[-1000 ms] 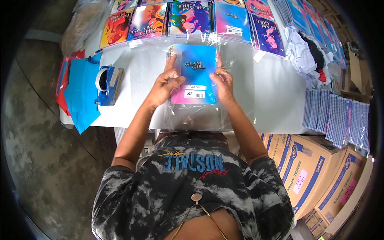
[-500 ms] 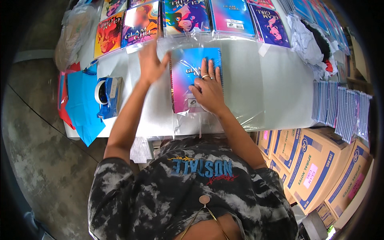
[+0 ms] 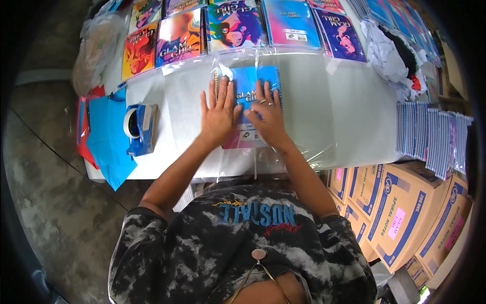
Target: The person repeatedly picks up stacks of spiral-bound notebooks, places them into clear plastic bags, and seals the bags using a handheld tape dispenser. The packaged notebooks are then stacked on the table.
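A blue-and-pink spiral notebook [image 3: 243,76] lies on the white table in front of me, with clear plastic film [image 3: 309,154] over or around it that spreads past its edges. My left hand [image 3: 218,114] rests flat on the notebook's left side, fingers stretched out toward the far edge. On its right side lies my right hand [image 3: 267,117], wearing rings, fingers spread and pressing down. Neither hand grips anything. How the film passes under my palms is hidden.
Rows of colourful spiral notebooks [image 3: 235,25] line the table's far side. At left stand a blue tape dispenser [image 3: 143,129] and blue sheets [image 3: 109,137]. Stacked notebooks [image 3: 425,131] and crumpled white plastic [image 3: 387,55] sit at right, above cardboard boxes [image 3: 400,223].
My left hand has come down and right, from above the notebook's left edge onto its cover. My right hand stays on the notebook's right side.
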Available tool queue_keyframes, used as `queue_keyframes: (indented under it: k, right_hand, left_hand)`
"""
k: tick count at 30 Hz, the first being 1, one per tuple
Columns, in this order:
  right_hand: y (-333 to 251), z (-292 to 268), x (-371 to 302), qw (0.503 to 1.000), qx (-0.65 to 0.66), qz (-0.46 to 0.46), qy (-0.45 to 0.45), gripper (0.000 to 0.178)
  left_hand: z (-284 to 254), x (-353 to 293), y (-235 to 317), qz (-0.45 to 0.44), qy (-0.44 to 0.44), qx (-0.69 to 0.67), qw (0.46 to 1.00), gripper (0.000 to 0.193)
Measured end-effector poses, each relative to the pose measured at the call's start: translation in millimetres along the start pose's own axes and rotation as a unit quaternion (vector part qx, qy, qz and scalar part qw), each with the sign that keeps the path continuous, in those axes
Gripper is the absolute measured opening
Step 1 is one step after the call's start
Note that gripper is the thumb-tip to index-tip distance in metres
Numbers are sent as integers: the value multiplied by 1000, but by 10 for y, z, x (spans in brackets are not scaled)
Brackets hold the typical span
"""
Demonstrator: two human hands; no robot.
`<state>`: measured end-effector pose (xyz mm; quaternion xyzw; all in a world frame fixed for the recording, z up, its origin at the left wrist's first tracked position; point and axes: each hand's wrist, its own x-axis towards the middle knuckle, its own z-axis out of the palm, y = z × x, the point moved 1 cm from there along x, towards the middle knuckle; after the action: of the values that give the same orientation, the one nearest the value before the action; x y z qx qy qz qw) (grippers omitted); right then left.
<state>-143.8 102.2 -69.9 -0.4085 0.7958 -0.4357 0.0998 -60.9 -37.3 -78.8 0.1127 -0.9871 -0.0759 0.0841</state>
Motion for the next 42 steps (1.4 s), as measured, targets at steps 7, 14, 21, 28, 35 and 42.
queue_keyframes:
  k: [7,14,21,28,35,42]
  right_hand:
    - [-96,-20,95,992,-14,-76,-97,25]
    - [55,-84,364,959,-46,-108,-258,24]
    - [112,-264,552,916,45,-4,-398,25]
    - [-225,-242,618,881,-94,67,-459,29]
    - [-323,-205,684,840,-192,53,-505,24]
    - [-223,-220,509,903,-157,9,-400,17]
  left_hand:
    - [-63,61,243,-13,-52,-3,999,70]
    - [-8,60,194,-6,-63,-30,998,83]
    - [-576,-527,187,66,-243,-26,967,114]
    - [-98,-916,1006,208,-132,-316,916,79]
    - [-114,-537,955,231,-20,-270,935,21]
    - [-785,-1607,-609,-267,67,-434,858,12]
